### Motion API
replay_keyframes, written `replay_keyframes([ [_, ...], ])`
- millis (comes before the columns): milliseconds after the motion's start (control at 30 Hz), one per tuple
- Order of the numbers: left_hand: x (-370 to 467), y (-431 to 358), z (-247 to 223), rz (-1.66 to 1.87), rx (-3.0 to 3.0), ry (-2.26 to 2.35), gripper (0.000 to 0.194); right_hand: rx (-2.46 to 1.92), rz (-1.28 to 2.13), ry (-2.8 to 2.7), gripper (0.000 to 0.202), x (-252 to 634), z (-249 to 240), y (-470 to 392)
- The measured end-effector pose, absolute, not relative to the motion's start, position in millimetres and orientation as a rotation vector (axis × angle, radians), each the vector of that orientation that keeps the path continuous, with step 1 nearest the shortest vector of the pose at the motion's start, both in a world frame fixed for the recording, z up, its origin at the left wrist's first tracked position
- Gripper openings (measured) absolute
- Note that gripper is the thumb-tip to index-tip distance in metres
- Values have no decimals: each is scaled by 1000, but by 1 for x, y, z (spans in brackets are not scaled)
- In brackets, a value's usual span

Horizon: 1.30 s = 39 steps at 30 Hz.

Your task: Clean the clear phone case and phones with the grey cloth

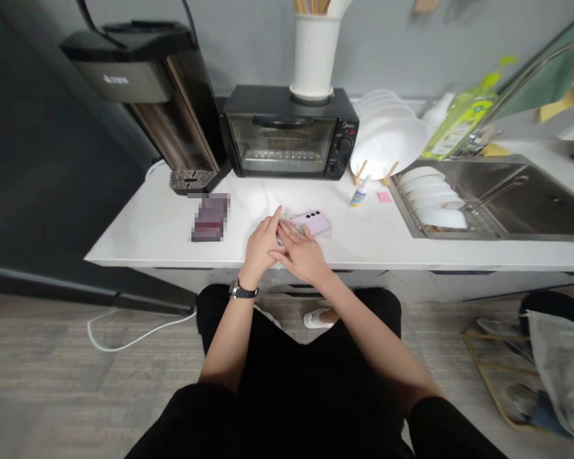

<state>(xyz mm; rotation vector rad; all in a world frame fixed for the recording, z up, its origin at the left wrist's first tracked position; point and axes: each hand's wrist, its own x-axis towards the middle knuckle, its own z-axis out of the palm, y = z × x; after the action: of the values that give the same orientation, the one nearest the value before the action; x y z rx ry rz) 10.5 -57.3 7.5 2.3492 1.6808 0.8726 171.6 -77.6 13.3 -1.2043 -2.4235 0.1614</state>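
Observation:
A pale pink phone (314,222) lies camera side up on the white counter (162,223), inside or on a clear case or wrapper. My right hand (302,253) lies flat against the phone's near left end, fingers spread. My left hand (262,243), with a watch on the wrist, rests just left of it, its index finger stretched toward the phone's left edge. What lies under the fingers is hidden. Neither hand lifts anything.
A black toaster oven (287,134) with a white utensil jar (314,54) on top stands behind. A coffee machine (162,95) is at the left, white plates (387,137), a small bottle (359,193), a pink pad (384,197) and a sink (507,191) with bowls at the right.

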Motion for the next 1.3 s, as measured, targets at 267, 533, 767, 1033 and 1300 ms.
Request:
replay_keyframes([
  [267,13,-61,9,953,2326,1625,101,-1474,108,-2223,71,234,6,-63],
  [533,6,-60,9,860,2381,1580,90,-1298,136,-2333,73,183,8,-55],
  [767,3,-58,10,863,2337,1537,98,-1340,134,-2293,63,208,9,-63],
  [1033,7,-55,10,851,2353,1576,95,-1184,198,-2353,52,195,11,-48],
  [1300,-1,-53,7,846,2290,1579,77,-1047,365,-2133,33,239,6,-46],
])
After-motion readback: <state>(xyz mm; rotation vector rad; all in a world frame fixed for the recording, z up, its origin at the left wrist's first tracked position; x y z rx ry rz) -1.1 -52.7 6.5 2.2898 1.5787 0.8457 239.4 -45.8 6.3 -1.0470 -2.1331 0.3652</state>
